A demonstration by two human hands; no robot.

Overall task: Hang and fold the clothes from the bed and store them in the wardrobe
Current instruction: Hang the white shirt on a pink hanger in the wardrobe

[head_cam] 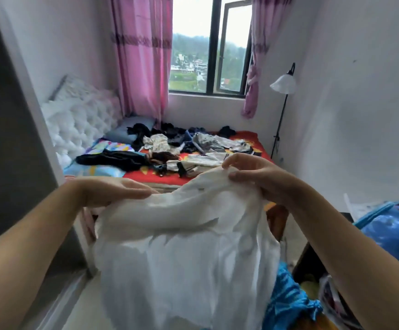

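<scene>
Head view: both hands, left hand [119,190] and right hand [253,175], pinch a white garment [181,246] off the bed's [146,173] foot edge; folding or hanging likely comes next.

Hidden and cut-off parts around the two hands

The white garment [184,253] runs off the bottom edge, its hem unseen, and it covers the left hand's [119,190] fingertips and the bed's [248,139] near end between the hands. Beyond the hands, the heaped clothes [181,144] blur together, single pieces hard to tell. Right of the right hand [253,175], a blue bag [393,229] is cropped.
</scene>
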